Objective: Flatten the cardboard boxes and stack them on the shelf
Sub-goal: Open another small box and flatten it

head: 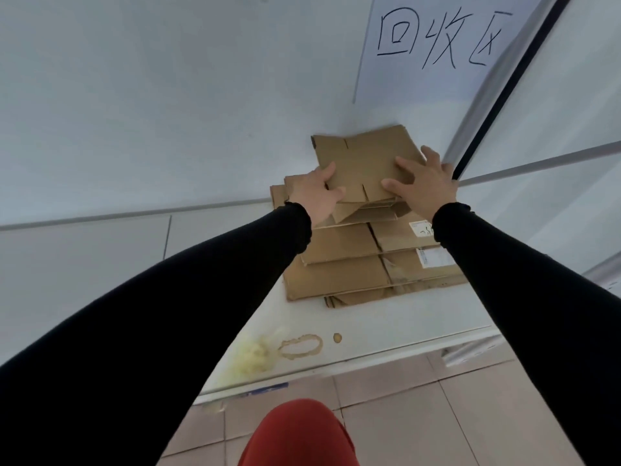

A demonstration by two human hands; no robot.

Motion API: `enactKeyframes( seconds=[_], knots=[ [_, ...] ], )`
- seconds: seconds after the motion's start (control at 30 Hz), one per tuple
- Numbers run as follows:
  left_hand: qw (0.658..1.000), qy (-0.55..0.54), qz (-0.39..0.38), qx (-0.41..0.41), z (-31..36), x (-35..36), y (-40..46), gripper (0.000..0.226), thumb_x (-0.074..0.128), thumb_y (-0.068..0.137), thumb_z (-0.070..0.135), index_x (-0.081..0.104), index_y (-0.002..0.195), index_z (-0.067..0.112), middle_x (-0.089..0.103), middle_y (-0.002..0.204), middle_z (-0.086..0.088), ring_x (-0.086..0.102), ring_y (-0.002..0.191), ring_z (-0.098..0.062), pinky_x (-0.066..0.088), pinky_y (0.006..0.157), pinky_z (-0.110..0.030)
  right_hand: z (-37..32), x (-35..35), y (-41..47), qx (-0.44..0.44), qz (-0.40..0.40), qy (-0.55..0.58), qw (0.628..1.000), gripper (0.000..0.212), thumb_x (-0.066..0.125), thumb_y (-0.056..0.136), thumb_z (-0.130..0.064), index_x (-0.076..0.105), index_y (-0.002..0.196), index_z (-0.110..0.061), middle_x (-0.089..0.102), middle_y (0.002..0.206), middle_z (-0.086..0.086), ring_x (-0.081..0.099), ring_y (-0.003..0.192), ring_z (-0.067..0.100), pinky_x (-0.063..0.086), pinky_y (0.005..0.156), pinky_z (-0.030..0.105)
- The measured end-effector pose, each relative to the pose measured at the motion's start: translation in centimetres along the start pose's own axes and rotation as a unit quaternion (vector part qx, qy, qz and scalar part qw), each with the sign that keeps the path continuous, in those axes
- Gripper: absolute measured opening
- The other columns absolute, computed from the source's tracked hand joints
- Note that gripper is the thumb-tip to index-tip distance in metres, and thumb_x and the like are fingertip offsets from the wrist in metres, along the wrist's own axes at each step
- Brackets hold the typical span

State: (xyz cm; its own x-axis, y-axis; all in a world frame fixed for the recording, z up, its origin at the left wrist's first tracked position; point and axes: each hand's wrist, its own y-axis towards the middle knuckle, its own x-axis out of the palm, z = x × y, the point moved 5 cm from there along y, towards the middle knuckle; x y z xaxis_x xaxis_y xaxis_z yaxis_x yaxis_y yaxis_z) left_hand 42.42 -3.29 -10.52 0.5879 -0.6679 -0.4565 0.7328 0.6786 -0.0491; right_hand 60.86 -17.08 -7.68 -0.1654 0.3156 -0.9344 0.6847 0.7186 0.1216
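Observation:
A stack of several flattened brown cardboard boxes [339, 264] lies on the white shelf [386, 324], pushed against the wall. On top of it rests a smaller flattened box [363, 163], tilted up toward the wall at its far end. My left hand [316, 193] grips this top box at its left edge, thumb over the top face. Across from it, my right hand [420, 186] lies flat on the right side with spread fingers. Both arms wear black sleeves.
A white paper sign [437, 38] with handwritten characters hangs on the wall above the stack. Brown ring stains [302, 346] mark the shelf's front part. A dark-edged white panel [504, 85] rises at the right. Tiled floor [420, 415] lies below the shelf edge.

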Motion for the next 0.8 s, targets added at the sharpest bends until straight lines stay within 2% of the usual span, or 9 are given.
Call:
enactKeyframes(
  seconds=[0.1,0.23,0.33,0.4,0.47,0.57,0.67,0.8],
  knots=[
    [0.999,0.047,-0.018,-0.021,-1.7,2.2,1.4,0.067,0.057,0.1,0.035,0.025,0.159,0.029,0.034,0.161,0.0,0.042,0.141,-0.02,0.033,0.113,-0.025,1.9,2.4,1.1,0.012,-0.047,-0.027,0.998,0.067,0.052,0.092,-0.065,0.039,0.153,-0.04,0.013,0.167,0.003,0.017,0.147,0.043,0.021,0.119,0.057],
    [0.992,0.125,-0.017,-0.028,-4.2,4.1,2.5,0.064,0.055,0.101,0.041,0.027,0.158,0.034,0.033,0.162,0.001,0.026,0.15,-0.026,0.026,0.122,-0.041,3.6,5.6,1.6,0.037,-0.087,-0.052,0.994,0.064,0.048,0.098,-0.059,0.031,0.157,-0.04,0.013,0.167,0.008,0.015,0.147,0.046,0.022,0.118,0.056],
    [0.967,0.255,-0.011,-0.015,-5.0,4.7,2.8,0.062,0.049,0.101,0.047,0.027,0.158,0.038,0.026,0.164,-0.004,0.019,0.149,-0.033,0.02,0.12,-0.045,4.8,7.6,1.9,0.036,-0.118,-0.067,0.99,0.063,0.043,0.101,-0.058,0.024,0.158,-0.042,0.007,0.169,0.005,0.015,0.147,0.047,0.024,0.117,0.057],
    [0.953,0.302,-0.006,-0.003,-5.3,4.8,2.9,0.061,0.048,0.1,0.049,0.029,0.157,0.038,0.015,0.166,-0.007,0.013,0.15,-0.034,0.018,0.12,-0.047,5.1,8.3,2.1,0.034,-0.128,-0.068,0.989,0.061,0.039,0.103,-0.056,0.022,0.159,-0.04,0.006,0.17,0.003,0.014,0.148,0.045,0.024,0.118,0.056],
    [0.944,0.329,-0.021,0.031,-5.5,5.0,3.4,0.062,0.047,0.102,0.047,0.027,0.159,0.031,0.003,0.169,-0.002,0.001,0.155,-0.028,0.012,0.123,-0.047,5.0,8.9,2.2,0.014,-0.123,-0.09,0.988,0.059,0.036,0.104,-0.052,0.023,0.159,-0.035,0.007,0.17,0.002,0.011,0.151,0.041,0.019,0.12,0.056],
    [0.926,0.363,-0.072,0.07,-5.8,5.7,3.9,0.063,0.038,0.107,0.041,0.017,0.161,0.017,0.001,0.17,-0.002,-0.003,0.156,-0.019,0.007,0.126,-0.04,4.7,9.9,2.5,-0.013,-0.131,-0.109,0.985,0.057,0.03,0.108,-0.043,0.02,0.161,-0.024,0.009,0.17,0.0,0.004,0.156,0.031,0.013,0.124,0.054],
    [0.915,0.39,-0.086,0.061,-6.5,6.0,4.2,0.063,0.03,0.108,0.042,0.01,0.162,0.016,-0.001,0.169,-0.001,-0.003,0.156,-0.017,0.012,0.126,-0.039,4.8,10.7,2.6,-0.016,-0.145,-0.109,0.983,0.058,0.025,0.109,-0.039,0.014,0.162,-0.019,0.007,0.171,0.001,0.001,0.156,0.03,0.009,0.125,0.052],
    [0.911,0.399,-0.097,0.045,-7.1,6.7,4.6,0.064,0.027,0.108,0.043,0.006,0.162,0.016,-0.003,0.169,-0.001,-0.005,0.156,-0.017,0.008,0.126,-0.037,5.1,11.3,2.4,-0.014,-0.149,-0.091,0.985,0.057,0.022,0.11,-0.038,0.011,0.163,-0.018,0.005,0.171,0.001,-0.002,0.157,0.029,0.005,0.126,0.05]
  ],
)
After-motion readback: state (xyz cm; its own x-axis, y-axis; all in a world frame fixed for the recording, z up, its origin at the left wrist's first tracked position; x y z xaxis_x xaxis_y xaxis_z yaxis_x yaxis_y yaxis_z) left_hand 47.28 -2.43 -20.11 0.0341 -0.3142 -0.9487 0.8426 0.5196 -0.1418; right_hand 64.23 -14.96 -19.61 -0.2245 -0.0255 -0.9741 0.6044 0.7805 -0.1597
